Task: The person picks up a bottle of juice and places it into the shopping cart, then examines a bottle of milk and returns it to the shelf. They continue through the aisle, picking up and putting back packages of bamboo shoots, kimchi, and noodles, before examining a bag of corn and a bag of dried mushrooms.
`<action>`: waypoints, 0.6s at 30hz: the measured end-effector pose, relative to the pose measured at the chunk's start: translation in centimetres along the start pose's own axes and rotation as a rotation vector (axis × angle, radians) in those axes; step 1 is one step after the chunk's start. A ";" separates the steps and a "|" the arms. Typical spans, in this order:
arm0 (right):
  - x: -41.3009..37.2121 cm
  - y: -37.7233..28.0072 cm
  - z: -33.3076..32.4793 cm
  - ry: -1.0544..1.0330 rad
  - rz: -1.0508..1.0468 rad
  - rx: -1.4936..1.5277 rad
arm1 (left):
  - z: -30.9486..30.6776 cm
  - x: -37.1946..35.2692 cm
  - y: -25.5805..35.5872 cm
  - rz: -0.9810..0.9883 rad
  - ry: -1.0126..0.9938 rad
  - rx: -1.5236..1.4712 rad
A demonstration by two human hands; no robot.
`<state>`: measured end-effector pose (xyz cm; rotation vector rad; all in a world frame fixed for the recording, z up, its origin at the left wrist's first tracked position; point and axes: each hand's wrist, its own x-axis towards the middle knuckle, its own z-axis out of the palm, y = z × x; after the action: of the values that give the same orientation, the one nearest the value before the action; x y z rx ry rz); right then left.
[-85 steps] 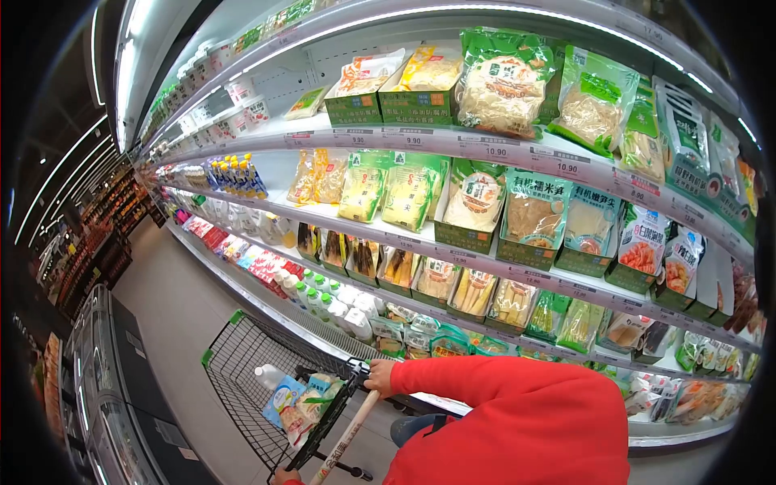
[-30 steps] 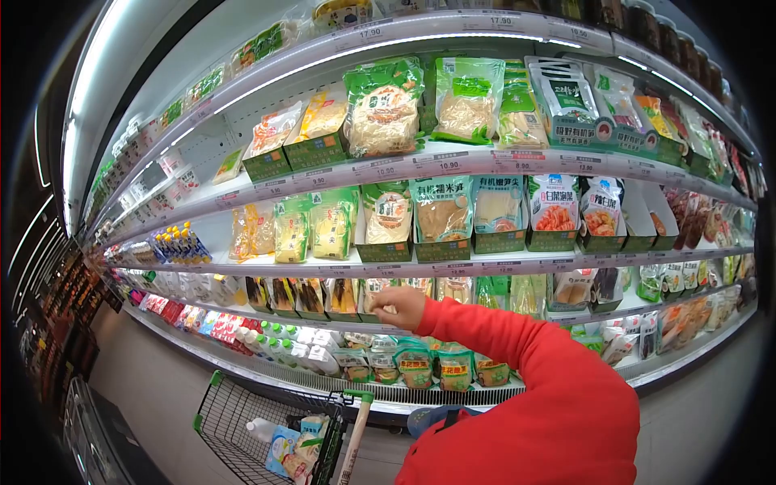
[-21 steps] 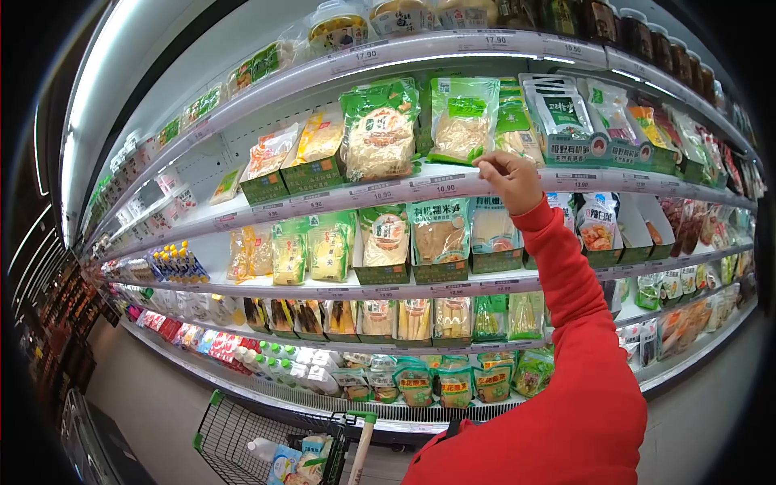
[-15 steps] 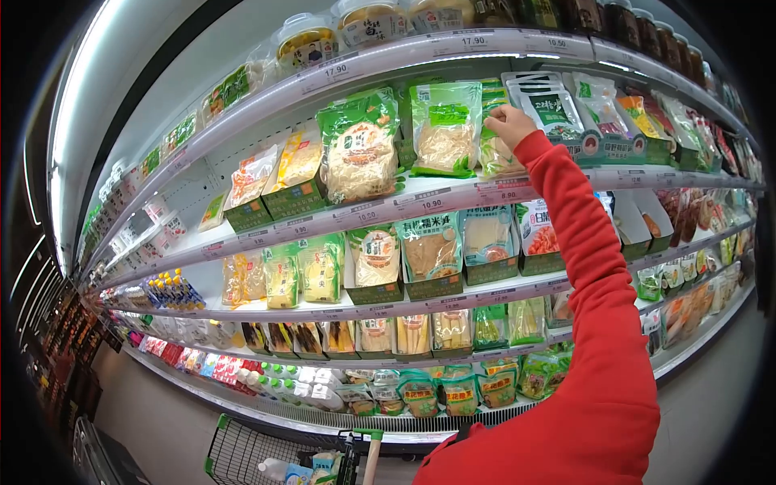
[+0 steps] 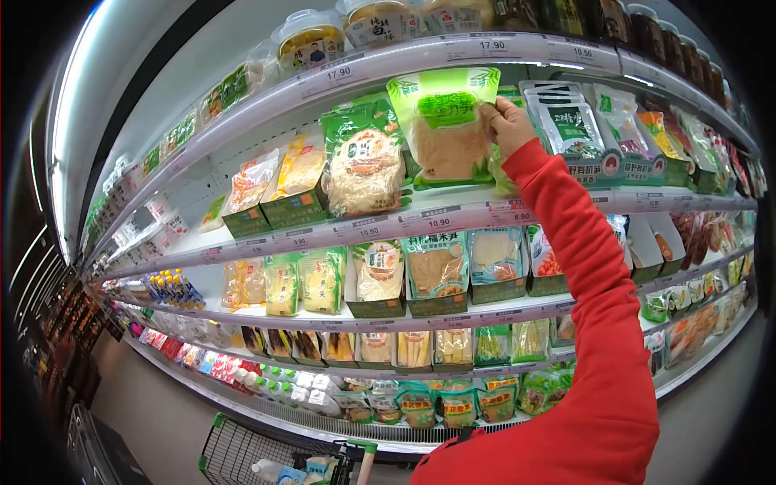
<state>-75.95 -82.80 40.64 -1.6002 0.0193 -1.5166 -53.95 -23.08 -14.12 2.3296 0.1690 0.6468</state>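
My right hand (image 5: 509,125), in a red sleeve (image 5: 590,275), grips the right edge of a clear-and-green bag of bamboo shoots (image 5: 449,141). The bag is upright, tilted slightly forward, in front of the upper-middle shelf. Left of it stands a larger green bag with a round window (image 5: 364,162). Behind my hand and partly hidden by it is another green packet (image 5: 509,95). To the right are silver-and-green pouches (image 5: 563,121) in a cardboard tray. My left hand is out of view.
A shopping cart (image 5: 242,453) with a white bottle (image 5: 267,469) and packets stands below. Shelf edges with price tags (image 5: 440,222) run across the view. Plastic tubs (image 5: 309,40) and dark jars (image 5: 647,31) fill the top shelf. More packets (image 5: 436,271) sit on the shelves underneath.
The bag of bamboo shoots has come up and forward from its place on the shelf, with my right hand now holding its edge. Before, my hand was beside it at the neighbouring green packet.
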 end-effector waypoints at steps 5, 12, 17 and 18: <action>0.6 2.3 1.4 0.003 -0.180 0.001 | -3.2 3.0 23.2 0.438 -0.348 -0.834; -7.1 -5.4 9.1 -0.039 -0.316 -0.066 | -12.2 1.0 51.5 0.974 -0.927 -1.506; -14.7 -6.0 12.0 -0.347 -0.127 -0.025 | -11.6 -2.2 47.9 0.924 -0.751 -1.547; -15.3 -5.9 12.4 -0.433 -0.079 -0.026 | -11.7 -1.5 45.6 0.688 -1.042 -1.552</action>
<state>-73.01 -63.53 34.09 -1.9386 -0.2688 -1.2027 -63.64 -50.46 22.92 0.8532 -1.1929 -0.2526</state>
